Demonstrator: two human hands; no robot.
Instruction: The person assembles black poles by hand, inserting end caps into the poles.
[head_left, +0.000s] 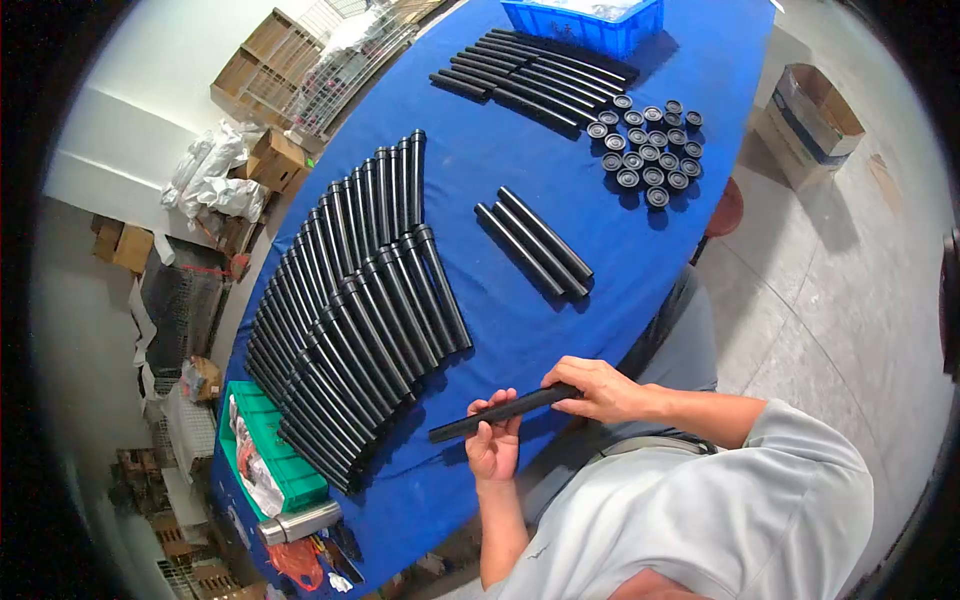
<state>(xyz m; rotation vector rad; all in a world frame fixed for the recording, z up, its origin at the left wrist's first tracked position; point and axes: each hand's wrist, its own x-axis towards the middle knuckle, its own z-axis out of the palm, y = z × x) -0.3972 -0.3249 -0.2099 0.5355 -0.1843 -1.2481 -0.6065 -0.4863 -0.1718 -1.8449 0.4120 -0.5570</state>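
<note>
A black tube (455, 429) is held over the table's near edge. My left hand (494, 440) has its fingers and thumb around the tube's middle. At the tube's other end is my right hand (598, 390), its fingers closed over that end and hiding it. Three loose black tubes (535, 243) lie beyond my hands on the blue cloth. To their left are two long rows of capped black tubes (380, 310), side by side. Several round black caps (638, 136) stand in a cluster at the upper right, beside more plain black tubes (535, 80).
A blue crate (590, 30) sits at the table's far end. A green bin (275, 450) and a metal cylinder (300, 523) are at the left end. An open cardboard box (812, 125) stands on the floor to the right, near a red stool (727, 207).
</note>
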